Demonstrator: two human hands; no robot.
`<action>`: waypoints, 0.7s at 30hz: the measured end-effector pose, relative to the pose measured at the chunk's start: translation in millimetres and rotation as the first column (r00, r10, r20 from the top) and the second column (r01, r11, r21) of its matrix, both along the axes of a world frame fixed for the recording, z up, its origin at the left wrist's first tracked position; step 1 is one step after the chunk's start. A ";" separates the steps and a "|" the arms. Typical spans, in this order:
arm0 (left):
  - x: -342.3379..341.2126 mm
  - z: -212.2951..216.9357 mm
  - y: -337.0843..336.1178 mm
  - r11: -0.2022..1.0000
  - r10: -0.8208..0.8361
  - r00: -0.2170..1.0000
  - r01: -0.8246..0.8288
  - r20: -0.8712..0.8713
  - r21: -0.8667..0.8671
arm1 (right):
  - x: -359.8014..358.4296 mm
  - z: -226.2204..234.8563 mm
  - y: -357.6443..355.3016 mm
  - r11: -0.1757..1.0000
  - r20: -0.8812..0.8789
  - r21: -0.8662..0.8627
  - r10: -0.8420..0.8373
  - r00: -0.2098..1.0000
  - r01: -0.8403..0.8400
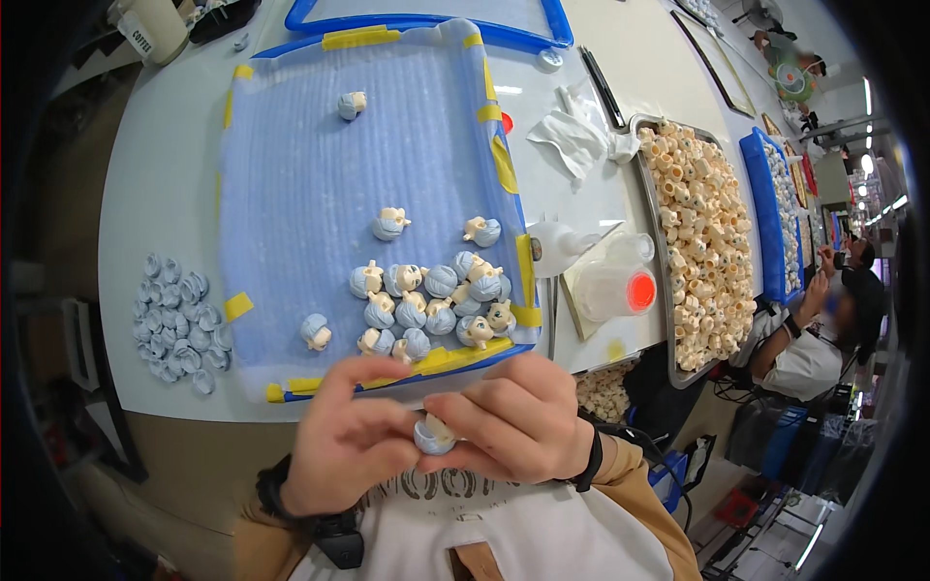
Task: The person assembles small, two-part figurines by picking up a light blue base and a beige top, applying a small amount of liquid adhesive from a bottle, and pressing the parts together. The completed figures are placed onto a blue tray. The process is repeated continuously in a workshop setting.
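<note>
Small doll head [435, 443], cream with a pale blue hair shell, pinched between both hands, just short of the near edge of the tabletop [160, 218]. Left hand [351, 443] closed on one side of it with thumb and fingertips; right hand [523, 416] closed on the other side, knuckles uppermost. Fit of shell to head partly hidden by the fingers; cannot tell whether fully seated.

Directly beyond the hands, a blue padded tray [291, 184] edged with strips of yellow tape [460, 358]. In its near right part, a close cluster of blue-haired heads [411, 312], seemingly done; a few more set apart from the cluster, one just beyond the left hand, others farther off.

Beyond and left of the left hand, a heap of loose blue hair shells [179, 324], apparently left to be used. Beyond and right of the right hand, a metal tray [665, 281] full of hollow cream heads [702, 252], without blue shells. By the look of these stocks, much more left than done.

Between padded tray and metal tray, a white bottle [557, 250], a translucent container with an orange-red end [639, 290], crumpled white tissue [572, 136] and a black pen [603, 89]. Far right of the hands, a blue bin [765, 223] and a seated co-worker [804, 358].
</note>
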State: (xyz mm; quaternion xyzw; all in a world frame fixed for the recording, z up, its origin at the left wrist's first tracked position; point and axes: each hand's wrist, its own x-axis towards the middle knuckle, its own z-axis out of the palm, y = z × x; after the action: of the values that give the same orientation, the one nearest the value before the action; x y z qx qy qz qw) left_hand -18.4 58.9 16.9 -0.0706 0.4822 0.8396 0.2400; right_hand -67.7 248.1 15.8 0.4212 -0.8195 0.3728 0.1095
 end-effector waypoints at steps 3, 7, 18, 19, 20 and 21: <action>39.8 4.0 -35.0 0.897 0.363 0.888 -0.415 -0.283 -0.150 | -15.3 4.6 -9.3 0.974 -0.018 0.133 -0.184 0.983 0.184; 68.2 -20.7 -88.4 0.301 0.595 0.499 -0.865 -0.630 -0.401 | -25.2 8.0 -27.0 0.887 0.036 0.313 -0.368 0.929 0.339; 31.2 -48.3 -156.7 -0.277 -0.110 0.869 -0.493 -0.482 -0.825 | -0.1 7.1 -19.3 0.987 0.231 0.115 -0.134 0.964 0.110; 31.3 -51.9 -156.7 -0.260 -0.100 0.846 -0.530 -0.523 -0.807 | 0.5 5.9 -18.2 0.990 0.244 0.092 -0.127 0.961 0.108; 33.0 -54.6 -156.8 -0.244 -0.090 0.822 -0.566 -0.563 -0.788 | 0.9 5.4 -17.2 0.991 0.245 0.083 -0.127 0.961 0.110; 34.5 -58.4 -156.8 -0.224 -0.079 0.799 -0.596 -0.596 -0.771 | 2.5 4.2 -15.7 0.991 0.251 0.078 -0.129 0.959 0.113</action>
State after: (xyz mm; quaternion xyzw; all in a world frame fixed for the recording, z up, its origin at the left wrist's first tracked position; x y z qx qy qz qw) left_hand 16.1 -97.9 -41.5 -0.1396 0.9479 0.1953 -0.2092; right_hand -65.2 232.4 20.0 0.3221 -0.8622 0.3908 0.0121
